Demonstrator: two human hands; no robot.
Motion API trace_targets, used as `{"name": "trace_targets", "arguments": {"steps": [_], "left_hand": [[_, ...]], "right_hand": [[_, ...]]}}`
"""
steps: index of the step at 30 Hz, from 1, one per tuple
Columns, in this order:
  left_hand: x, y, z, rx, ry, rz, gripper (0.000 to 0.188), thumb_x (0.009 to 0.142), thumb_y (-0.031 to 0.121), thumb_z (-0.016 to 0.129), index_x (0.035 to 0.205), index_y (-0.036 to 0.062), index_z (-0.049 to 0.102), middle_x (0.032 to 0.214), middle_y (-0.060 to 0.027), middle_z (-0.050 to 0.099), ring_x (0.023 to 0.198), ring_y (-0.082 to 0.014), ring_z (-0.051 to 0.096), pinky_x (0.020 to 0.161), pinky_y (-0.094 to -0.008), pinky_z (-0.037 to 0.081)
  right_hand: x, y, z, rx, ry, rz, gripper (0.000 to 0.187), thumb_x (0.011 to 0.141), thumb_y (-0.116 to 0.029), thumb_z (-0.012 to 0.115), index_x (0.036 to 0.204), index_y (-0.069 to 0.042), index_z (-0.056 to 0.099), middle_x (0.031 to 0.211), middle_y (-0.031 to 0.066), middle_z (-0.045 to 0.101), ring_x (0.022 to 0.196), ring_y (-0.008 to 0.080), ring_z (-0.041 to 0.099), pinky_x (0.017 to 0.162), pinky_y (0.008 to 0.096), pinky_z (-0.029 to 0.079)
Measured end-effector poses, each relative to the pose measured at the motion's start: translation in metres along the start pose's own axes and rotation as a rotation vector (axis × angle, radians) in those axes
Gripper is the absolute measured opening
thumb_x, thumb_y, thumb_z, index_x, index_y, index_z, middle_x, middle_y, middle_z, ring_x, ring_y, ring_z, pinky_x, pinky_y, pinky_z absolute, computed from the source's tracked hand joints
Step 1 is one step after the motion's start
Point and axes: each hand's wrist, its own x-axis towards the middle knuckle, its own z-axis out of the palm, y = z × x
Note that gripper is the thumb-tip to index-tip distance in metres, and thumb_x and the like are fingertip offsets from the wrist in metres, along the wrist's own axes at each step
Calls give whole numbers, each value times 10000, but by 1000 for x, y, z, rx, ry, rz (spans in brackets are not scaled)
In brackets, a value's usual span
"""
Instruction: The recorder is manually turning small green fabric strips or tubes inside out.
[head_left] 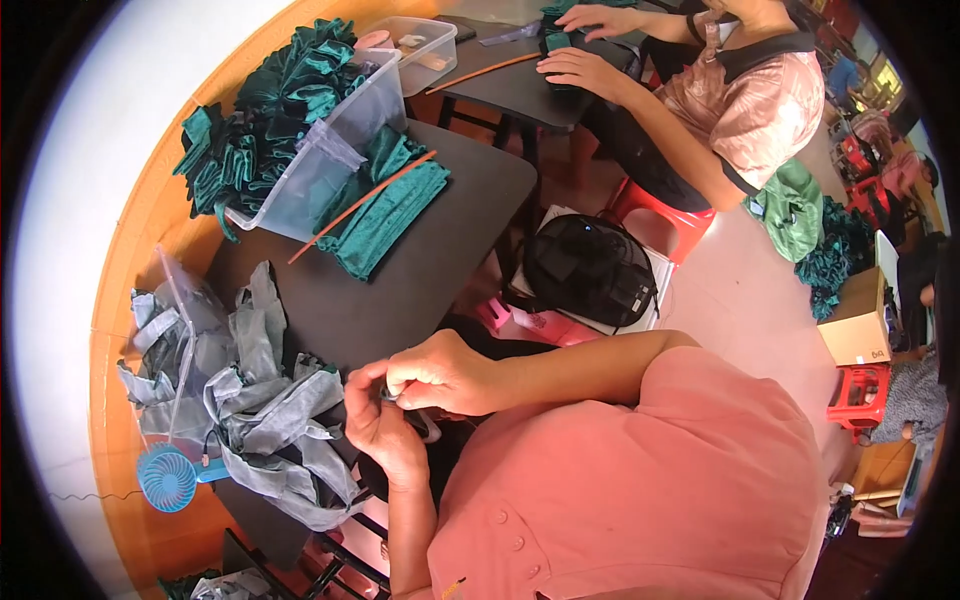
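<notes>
My left hand (388,438) and my right hand (448,374) meet at the table's near edge, fingertips pinched together. Between them is something small and greyish, mostly hidden by the fingers, so its kind cannot be told. A pale strip (431,430) shows just below my right hand. Beside my left hand lies a loose heap of grey fabric strips (270,420), some spilling over the table edge. More grey strips sit in a clear plastic bin (190,375) behind the heap.
On the black table (455,190), a clear bin (285,205) overflows with dark green velvet; a wooden stick (362,206) lies across folded green velvet (385,232). A blue handheld fan (168,477) stands left. A co-worker's hands (585,70) rest at another table. A black backpack (588,268) sits nearby.
</notes>
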Motion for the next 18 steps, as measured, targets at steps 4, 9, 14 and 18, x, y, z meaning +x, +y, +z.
{"name": "trace_targets", "arguments": {"steps": [4,9,14,18], "left_hand": [[9,-10,-11,334,-203,289,202,779,-110,505,929,1,583,862,-52,558,779,-152,535,735,-270,444],[14,1,-6,460,-228,483,201,762,-89,530,929,9,583,864,-80,560,774,-189,549,703,-282,452],[11,9,-7,312,-299,145,222,798,-101,484,939,-6,625,839,-51,599,797,-136,559,738,-272,472],[5,4,-4,142,-40,146,295,784,-105,445,949,-20,675,895,-21,641,752,-93,557,664,-231,466]], "right_hand": [[9,2,-2,-176,32,-98,122,724,-75,685,725,-52,565,622,75,551,550,272,575,492,349,419],[-1,-2,2,-238,52,-190,130,725,-63,665,701,-77,537,645,70,552,543,271,573,474,367,410],[4,3,3,-329,23,-174,113,745,-77,676,748,-76,563,684,67,561,552,284,573,482,363,424],[-5,-3,2,-105,43,-109,73,819,-54,679,863,-63,622,753,74,604,600,224,597,528,326,443]]}}
